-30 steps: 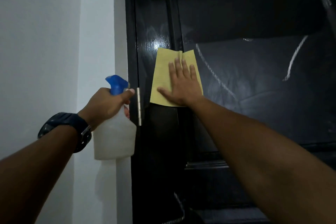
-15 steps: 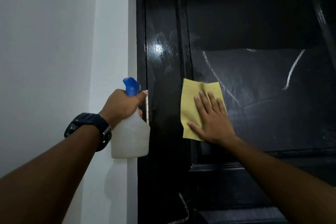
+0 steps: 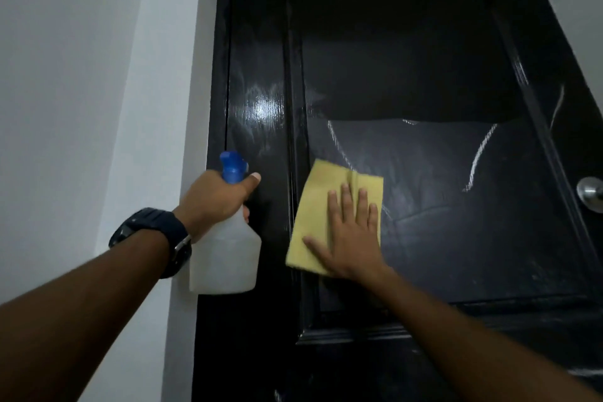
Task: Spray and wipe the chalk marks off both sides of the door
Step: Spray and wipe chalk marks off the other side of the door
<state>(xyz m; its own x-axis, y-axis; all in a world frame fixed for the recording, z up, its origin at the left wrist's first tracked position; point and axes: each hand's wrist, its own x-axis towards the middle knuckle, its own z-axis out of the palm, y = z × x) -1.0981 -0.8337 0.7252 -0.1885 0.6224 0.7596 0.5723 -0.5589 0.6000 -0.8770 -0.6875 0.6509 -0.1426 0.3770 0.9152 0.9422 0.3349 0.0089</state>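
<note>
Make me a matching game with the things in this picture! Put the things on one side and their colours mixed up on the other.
Things:
1. cloth
2. spray bottle nozzle
3. door
4. doorknob

Colours:
A. black
B. silver
C. yellow
D. blue

Pairs: 1-C, 2-D, 3-A, 4-B

The right hand presses the cloth flat on the door, and the left hand holds the bottle.

place: home interior | evidence: black panelled door (image 3: 424, 42); round metal knob (image 3: 591, 194); plain white wall (image 3: 81, 75)
</note>
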